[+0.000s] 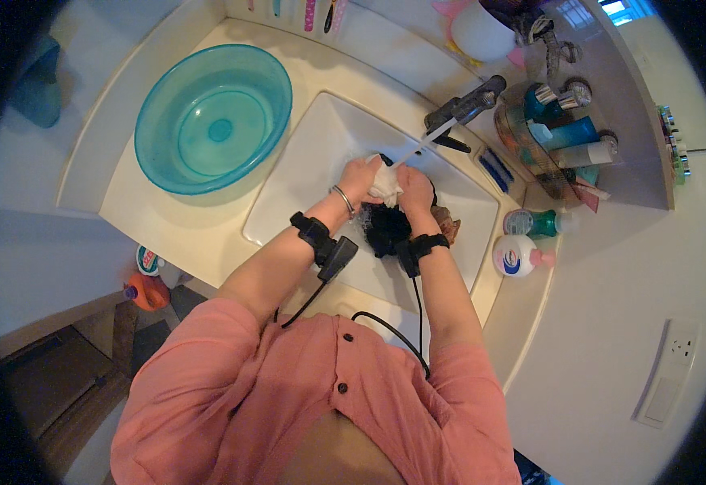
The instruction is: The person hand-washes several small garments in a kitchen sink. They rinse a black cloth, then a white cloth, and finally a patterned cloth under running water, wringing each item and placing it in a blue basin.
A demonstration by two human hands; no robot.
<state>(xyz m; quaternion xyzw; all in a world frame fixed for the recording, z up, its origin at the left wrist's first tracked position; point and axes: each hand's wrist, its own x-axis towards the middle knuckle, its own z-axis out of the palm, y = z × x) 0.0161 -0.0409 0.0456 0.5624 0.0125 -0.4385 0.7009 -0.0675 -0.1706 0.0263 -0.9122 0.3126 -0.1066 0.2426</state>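
Water streams from the dark faucet (462,112) onto a wet white cloth (386,184) in the white sink (292,182). My left hand (359,180) grips the cloth's left side, and my right hand (415,189) grips its right side. Beneath my hands lies a bunched black cloth item (385,230). A brown piece of fabric (448,224) shows just right of my right wrist. Water splashes beside my left fingers. How far the items below overlap is hidden by my hands.
A translucent teal plastic basin (220,130) stands on the counter left of the sink. Right of the sink are a blue-bristled brush (496,170), a green bottle (541,224) and a white pump bottle (513,256). A wire basket (525,151) holds several bottles. Black cables (419,315) hang from both wrist straps.
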